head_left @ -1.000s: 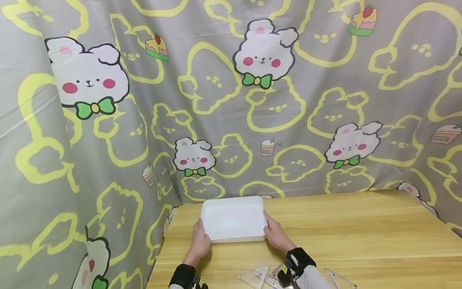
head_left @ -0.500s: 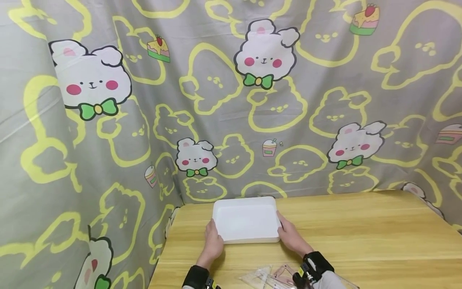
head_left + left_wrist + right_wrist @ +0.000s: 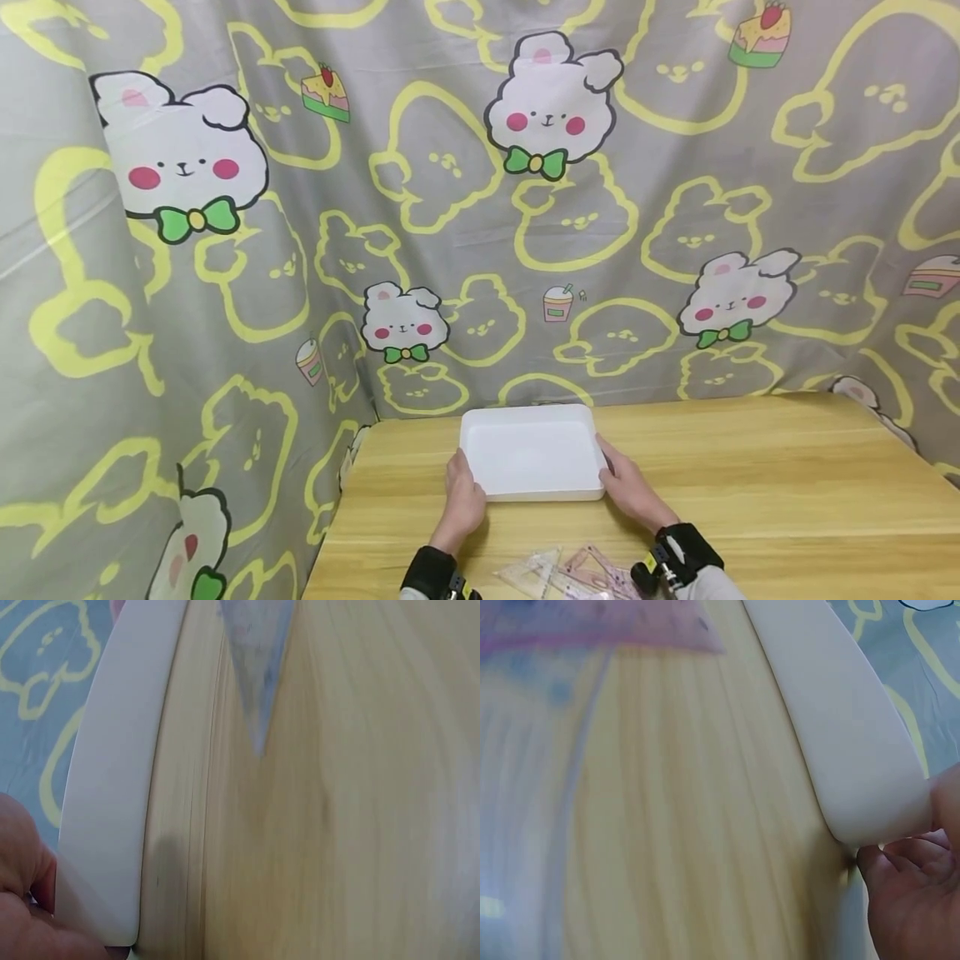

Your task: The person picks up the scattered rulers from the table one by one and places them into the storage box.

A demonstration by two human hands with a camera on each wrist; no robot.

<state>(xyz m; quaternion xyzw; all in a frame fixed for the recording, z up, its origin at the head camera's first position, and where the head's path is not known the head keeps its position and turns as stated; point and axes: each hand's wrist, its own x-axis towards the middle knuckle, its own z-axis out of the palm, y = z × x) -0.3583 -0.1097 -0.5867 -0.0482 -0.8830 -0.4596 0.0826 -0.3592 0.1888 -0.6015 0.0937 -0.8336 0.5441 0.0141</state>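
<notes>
White tray (image 3: 532, 450) on wooden table (image 3: 750, 483), now shifted rightward from its earlier spot. Left hand (image 3: 463, 500) and right hand (image 3: 628, 490) still grip its near corners, fingers curled on rim.

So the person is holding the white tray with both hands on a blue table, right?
Not quite. Both hands, left hand and right hand, do hold the white tray, but the table is yellowish wood, not blue. The head view shows it.
</notes>
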